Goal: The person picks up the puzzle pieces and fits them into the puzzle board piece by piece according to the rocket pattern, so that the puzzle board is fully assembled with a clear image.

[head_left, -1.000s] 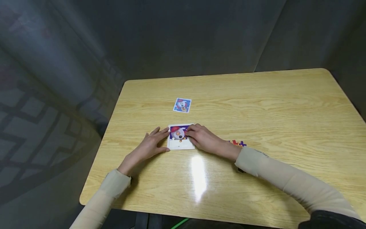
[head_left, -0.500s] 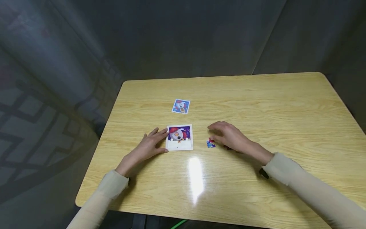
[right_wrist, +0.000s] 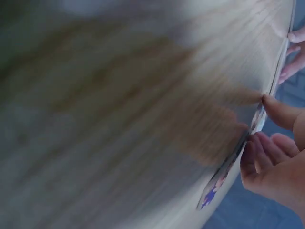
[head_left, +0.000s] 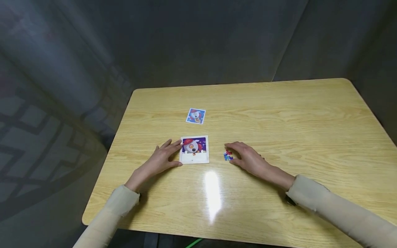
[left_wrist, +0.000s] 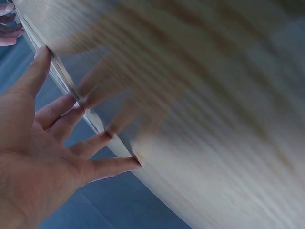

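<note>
In the head view a white puzzle tray lies on the table, its upper half filled with a cartoon picture in red, white and purple. My left hand rests at the tray's left edge, fingers spread and fairly straight, tips touching it. To the right of the tray lies a small joined cluster of jigsaw pieces, blue and red. My right hand holds this cluster between thumb and curled fingers, at its near and far edges. More colourful pieces show beside the right fingers in the right wrist view, partly hidden in the head view.
A square picture card with a similar cartoon lies behind the tray. The wooden table ends at rounded corners, with a dark curtain behind. A green cable shows below the front edge.
My right hand has left the tray, moved right to the jigsaw pieces and lowered its fingers around the small cluster. The left hand has stayed at the tray's left edge.
</note>
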The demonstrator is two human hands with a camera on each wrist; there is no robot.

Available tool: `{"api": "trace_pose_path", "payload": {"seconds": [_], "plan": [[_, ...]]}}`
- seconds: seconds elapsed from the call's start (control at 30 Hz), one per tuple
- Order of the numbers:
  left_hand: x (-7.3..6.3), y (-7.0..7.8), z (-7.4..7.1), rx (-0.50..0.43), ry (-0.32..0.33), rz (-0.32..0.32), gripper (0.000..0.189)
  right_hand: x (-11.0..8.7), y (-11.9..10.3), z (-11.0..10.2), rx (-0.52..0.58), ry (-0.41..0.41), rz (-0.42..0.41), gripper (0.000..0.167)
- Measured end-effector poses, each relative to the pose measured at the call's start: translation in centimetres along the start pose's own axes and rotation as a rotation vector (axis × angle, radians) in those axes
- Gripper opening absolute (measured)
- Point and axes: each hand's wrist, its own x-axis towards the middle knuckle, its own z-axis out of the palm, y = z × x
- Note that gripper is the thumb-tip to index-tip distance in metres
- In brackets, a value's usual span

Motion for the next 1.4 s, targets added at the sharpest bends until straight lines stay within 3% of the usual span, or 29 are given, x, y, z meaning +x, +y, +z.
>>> {"api": "trace_pose_path", "payload": {"seconds": [0.37, 0.9, 1.17, 1.4], "plan": [[0.0, 0.1, 0.0, 0.004, 0.013, 0.008, 0.071, 0.1, 0.3, 0.3, 0.019, -0.002, -0.049, 0.05], [0.1, 0.0, 0.1, 0.01, 0.013, 0.011, 0.07, 0.7, 0.2, -0.3, 0.045, 0.059, -0.015, 0.051], [0.1, 0.0, 0.1, 0.006, 0.005, 0.0, 0.069, 2.4, -1.3, -0.1, 0.093, 0.112, -0.043, 0.046], [0.1, 0.1, 0.0, -0.011, -0.002, -0.002, 0.069, 3.9, -3.1, 1.1, 0.153, 0.084, -0.052, 0.045]]}}
